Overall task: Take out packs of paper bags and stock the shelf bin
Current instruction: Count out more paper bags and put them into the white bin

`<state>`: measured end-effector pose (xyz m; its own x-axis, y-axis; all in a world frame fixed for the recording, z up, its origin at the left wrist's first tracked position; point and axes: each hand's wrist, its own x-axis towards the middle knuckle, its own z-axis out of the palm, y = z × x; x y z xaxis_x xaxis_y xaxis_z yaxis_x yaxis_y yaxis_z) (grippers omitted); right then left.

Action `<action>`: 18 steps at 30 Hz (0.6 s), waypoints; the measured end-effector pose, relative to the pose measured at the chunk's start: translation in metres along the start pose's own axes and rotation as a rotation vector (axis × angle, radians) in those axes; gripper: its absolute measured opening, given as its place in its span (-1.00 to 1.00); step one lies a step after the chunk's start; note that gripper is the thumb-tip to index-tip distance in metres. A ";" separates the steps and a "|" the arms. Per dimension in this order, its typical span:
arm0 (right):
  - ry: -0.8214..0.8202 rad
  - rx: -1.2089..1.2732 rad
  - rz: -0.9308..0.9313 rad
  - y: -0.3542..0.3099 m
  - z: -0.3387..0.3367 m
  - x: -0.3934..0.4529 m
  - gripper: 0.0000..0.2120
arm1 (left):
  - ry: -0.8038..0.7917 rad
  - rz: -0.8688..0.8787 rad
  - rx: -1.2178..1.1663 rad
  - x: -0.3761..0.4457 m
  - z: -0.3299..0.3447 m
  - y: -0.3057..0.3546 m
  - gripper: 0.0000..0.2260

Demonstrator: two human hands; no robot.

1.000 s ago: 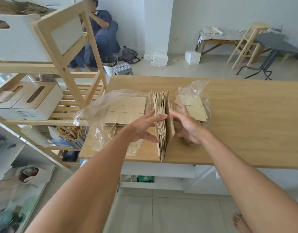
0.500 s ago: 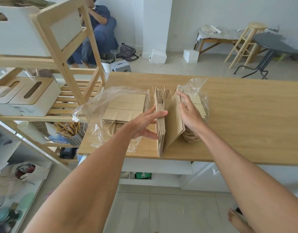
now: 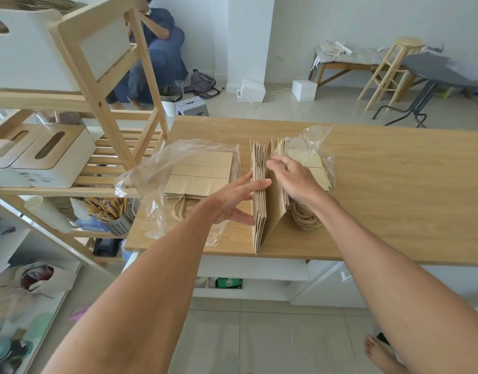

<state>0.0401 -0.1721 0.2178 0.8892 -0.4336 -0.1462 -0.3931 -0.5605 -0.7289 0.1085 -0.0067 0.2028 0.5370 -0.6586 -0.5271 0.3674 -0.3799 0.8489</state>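
While the left hand (image 3: 232,198) presses flat, fingers spread, against the upright stack of brown paper bags (image 3: 259,190) near the wooden table's (image 3: 394,198) front edge, the right hand (image 3: 294,179), fingers loosely curled and blurred, steadies its leaning outer bag; squaring both sides evenly should prevent toppling. Clear plastic wrappers (image 3: 157,171) crowd left; open tabletop lies right.

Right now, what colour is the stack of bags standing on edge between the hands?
Plain kraft brown stack of bags, head view.

Both arms reach forward, left hand (image 3: 234,199) flat with fingers extended, right hand (image 3: 294,179) fingers curled.
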 end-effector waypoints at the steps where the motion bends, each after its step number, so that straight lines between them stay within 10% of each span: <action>1: -0.020 -0.010 0.016 -0.003 0.000 0.000 -0.44 | -0.002 0.002 -0.001 0.000 0.000 0.000 -0.10; 18: -0.048 -0.064 0.011 -0.018 -0.001 0.012 -0.41 | -0.049 0.008 0.001 -0.001 -0.002 -0.001 -0.07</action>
<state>0.0575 -0.1678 0.2296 0.8945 -0.4061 -0.1869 -0.4154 -0.6007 -0.6831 0.1094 -0.0039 0.2026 0.5025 -0.6926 -0.5175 0.3624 -0.3747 0.8534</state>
